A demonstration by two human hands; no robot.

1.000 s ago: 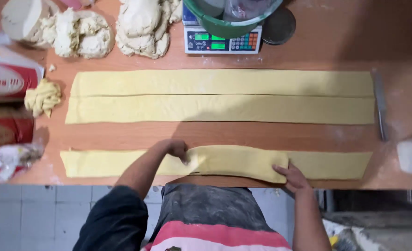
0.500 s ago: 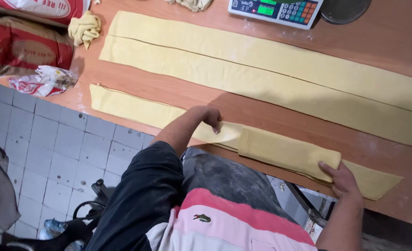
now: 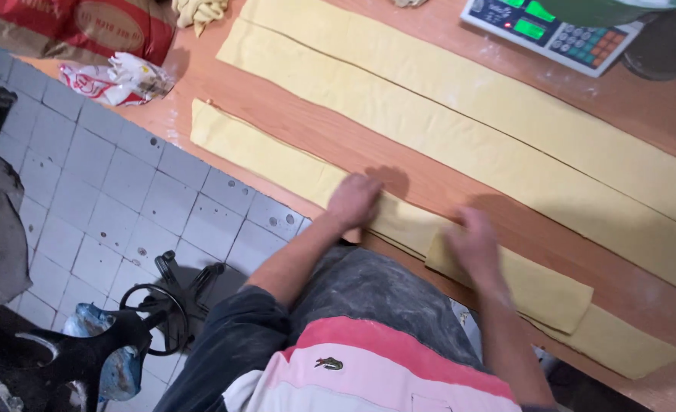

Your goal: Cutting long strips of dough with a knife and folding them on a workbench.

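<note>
Both hands rest flat, palms down, on the near dough strip [image 3: 277, 164], which lies along the near edge of the wooden counter [image 3: 338, 141]. The left hand [image 3: 353, 200] presses on the strip about midway; the right hand [image 3: 471, 244] sits just to its right, on the left end of a folded flap [image 3: 540, 286] of the same strip that is doubled back over itself. Neither hand is clamped on anything: fingers lie spread on the dough, open and flat.

The strip is a long, thin, pale yellow band. In this tilted view its long axis runs from the far left down to the near right, parallel to the counter edge. Its left end lies near a crumpled wrapper [image 3: 116, 76]; its right end tapers near the right side of the picture.

The dough looks soft, limp and light, likely to stretch or tear if lifted by one point, and likely a little tacky, though the counter shows a dusting of flour. It seems best taken along an edge with both hands spread well apart, or folded over rather than pulled.

Two wider strips [image 3: 460, 114] lie side by side farther back, parallel to the near one. A scale [image 3: 551, 30] stands at the far edge and red sacks [image 3: 86, 27] at the far left.
</note>
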